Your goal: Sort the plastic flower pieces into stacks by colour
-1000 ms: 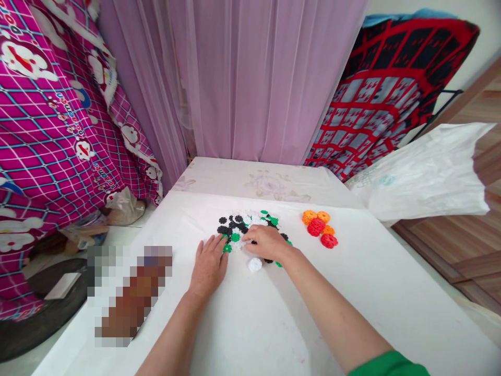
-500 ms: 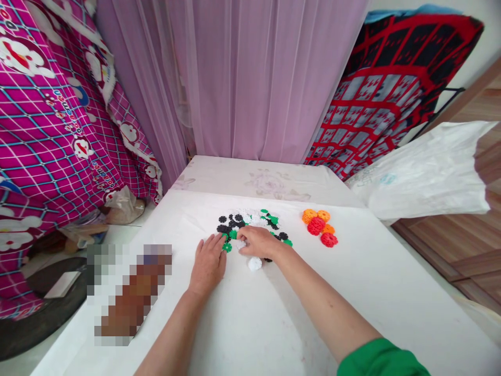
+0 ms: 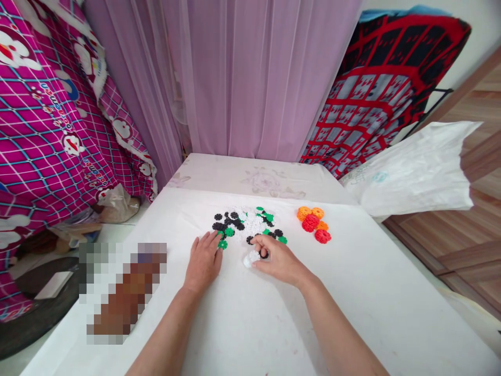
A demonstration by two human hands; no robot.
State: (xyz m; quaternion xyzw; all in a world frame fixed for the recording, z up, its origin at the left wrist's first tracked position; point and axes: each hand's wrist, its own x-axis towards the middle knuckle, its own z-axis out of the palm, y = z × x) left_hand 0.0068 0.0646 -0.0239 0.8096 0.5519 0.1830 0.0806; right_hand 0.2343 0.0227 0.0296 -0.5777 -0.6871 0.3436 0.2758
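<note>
My left hand (image 3: pixel 203 262) lies flat on the table, fingers outstretched, its fingertips beside a green notched disc (image 3: pixel 223 244) and several black discs (image 3: pixel 219 226). Between the thumb and fingers of my right hand (image 3: pixel 281 262) is a white notched disc (image 3: pixel 254 255). It is right at a small group of white discs (image 3: pixel 248 262) on the near side of the pile; whether they touch I cannot tell. Behind my hands spreads a loose pile of white discs (image 3: pixel 253 224), mixed with black and green ones. A black disc shows partly under my right fingers.
Orange discs (image 3: pixel 303 213) and red discs (image 3: pixel 310 223) lie grouped at the right on the white-covered table (image 3: pixel 242 324). A pixelated brown patch (image 3: pixel 127 292) covers something at the left edge. A white plastic bag (image 3: pixel 418 172) hangs past the table's right side.
My right hand has drawn back from the pile toward me with a white disc, reaching the near white discs. My left hand has stayed nearly in place. The view has shifted slightly.
</note>
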